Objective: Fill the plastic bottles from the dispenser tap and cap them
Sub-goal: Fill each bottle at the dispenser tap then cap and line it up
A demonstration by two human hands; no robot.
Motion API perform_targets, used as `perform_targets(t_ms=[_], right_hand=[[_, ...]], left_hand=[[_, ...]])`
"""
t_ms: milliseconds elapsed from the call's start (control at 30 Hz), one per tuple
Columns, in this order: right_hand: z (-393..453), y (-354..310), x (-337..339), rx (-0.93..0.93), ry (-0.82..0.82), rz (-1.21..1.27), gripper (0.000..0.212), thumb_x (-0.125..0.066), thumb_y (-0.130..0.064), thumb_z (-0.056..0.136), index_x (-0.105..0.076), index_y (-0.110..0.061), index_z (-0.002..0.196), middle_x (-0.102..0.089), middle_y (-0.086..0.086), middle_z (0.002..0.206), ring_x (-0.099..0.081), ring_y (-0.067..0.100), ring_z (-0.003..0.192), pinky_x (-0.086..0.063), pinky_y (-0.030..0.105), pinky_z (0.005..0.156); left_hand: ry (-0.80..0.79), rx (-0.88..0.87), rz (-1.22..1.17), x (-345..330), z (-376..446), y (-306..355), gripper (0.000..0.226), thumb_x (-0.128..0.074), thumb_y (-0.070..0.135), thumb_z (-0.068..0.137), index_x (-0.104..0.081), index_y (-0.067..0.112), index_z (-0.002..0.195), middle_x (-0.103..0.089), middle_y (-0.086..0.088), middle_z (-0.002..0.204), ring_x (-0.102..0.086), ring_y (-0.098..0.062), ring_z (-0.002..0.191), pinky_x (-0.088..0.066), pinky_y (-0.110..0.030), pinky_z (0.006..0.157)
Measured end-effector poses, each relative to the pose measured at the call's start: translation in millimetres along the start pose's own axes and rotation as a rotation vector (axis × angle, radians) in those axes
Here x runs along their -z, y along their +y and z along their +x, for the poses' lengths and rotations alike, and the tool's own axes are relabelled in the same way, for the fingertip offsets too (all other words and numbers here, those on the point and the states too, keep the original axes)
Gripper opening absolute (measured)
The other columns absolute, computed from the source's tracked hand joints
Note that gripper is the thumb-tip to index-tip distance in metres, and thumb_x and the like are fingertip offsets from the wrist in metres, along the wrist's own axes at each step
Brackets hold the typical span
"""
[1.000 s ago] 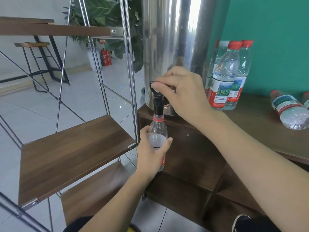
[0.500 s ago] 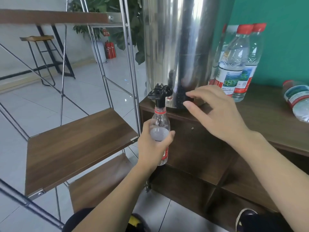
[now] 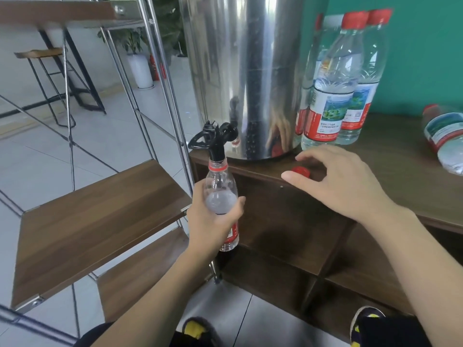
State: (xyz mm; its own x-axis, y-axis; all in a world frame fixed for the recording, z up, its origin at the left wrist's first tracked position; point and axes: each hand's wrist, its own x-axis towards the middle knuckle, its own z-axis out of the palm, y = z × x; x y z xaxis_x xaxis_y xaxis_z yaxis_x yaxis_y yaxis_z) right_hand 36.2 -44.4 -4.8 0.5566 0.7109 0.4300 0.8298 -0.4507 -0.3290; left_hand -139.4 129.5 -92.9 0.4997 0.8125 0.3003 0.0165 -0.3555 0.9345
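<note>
My left hand [image 3: 213,219] grips a clear plastic bottle [image 3: 220,191] upright, its open neck right under the black tap [image 3: 215,142] of the steel dispenser [image 3: 240,71]. The bottle holds water to about its shoulder. A loose red cap [image 3: 300,171] lies on the dark wooden cabinet top [image 3: 400,176] by the dispenser's base. My right hand [image 3: 333,181] hovers over that cap with fingers spread and lightly bent; thumb and forefinger lie on either side of it, and I cannot tell whether they touch it.
Two capped full bottles [image 3: 335,78] stand right of the dispenser by the green wall. Another capped bottle [image 3: 443,136] lies on its side at the far right. A metal-framed rack with wooden shelves [image 3: 95,211] stands left of the cabinet.
My right hand let go of the tap lever, then moved right and down to the red cap on the cabinet top. My left hand kept the bottle under the tap.
</note>
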Motion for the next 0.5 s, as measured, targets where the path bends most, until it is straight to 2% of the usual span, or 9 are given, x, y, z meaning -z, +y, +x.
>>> perform_targets(t_ms=[133, 267, 400, 500], right_hand=[[0.0, 0.9, -2.9, -0.014, 0.007, -0.019, 0.053, -0.058, -0.076, 0.082, -0.064, -0.030, 0.108, -0.062, -0.015, 0.109, -0.053, 0.007, 0.100, -0.040, 0.028, 0.083], [1.3, 2.1, -5.5, -0.025, -0.003, -0.001, 0.047, -0.058, -0.075, 0.083, -0.061, -0.028, 0.091, -0.061, -0.011, 0.094, -0.054, 0.013, 0.091, -0.047, 0.036, 0.078], [2.4, 2.9, -6.2, -0.029, -0.030, 0.025, 0.049, -0.057, -0.076, 0.081, -0.060, -0.027, 0.090, -0.060, -0.010, 0.092, -0.053, 0.012, 0.088, -0.049, 0.037, 0.077], [3.6, 3.5, -6.7, -0.031, -0.043, 0.035, 0.050, -0.057, -0.077, 0.080, -0.060, -0.028, 0.090, -0.060, -0.011, 0.093, -0.055, 0.012, 0.087, -0.051, 0.037, 0.077]], left_hand=[[0.018, -0.008, -0.002, -1.9, -0.8, 1.5, 0.057, -0.090, 0.031, 0.076, -0.055, 0.028, 0.121, -0.066, 0.027, 0.104, -0.064, 0.004, 0.099, -0.048, -0.007, 0.081], [0.008, 0.005, -0.003, -2.4, -2.4, 2.8, 0.057, -0.088, 0.032, 0.079, -0.054, 0.027, 0.124, -0.067, 0.020, 0.108, -0.064, 0.004, 0.102, -0.048, -0.011, 0.082], [0.002, 0.017, 0.000, -2.6, -2.6, 3.7, 0.059, -0.087, 0.033, 0.079, -0.051, 0.030, 0.126, -0.064, 0.021, 0.111, -0.062, 0.007, 0.103, -0.048, -0.011, 0.082], [0.001, 0.021, 0.005, -2.3, -2.2, 2.9, 0.059, -0.087, 0.035, 0.078, -0.051, 0.033, 0.125, -0.064, 0.021, 0.112, -0.063, 0.003, 0.105, -0.049, -0.015, 0.086]])
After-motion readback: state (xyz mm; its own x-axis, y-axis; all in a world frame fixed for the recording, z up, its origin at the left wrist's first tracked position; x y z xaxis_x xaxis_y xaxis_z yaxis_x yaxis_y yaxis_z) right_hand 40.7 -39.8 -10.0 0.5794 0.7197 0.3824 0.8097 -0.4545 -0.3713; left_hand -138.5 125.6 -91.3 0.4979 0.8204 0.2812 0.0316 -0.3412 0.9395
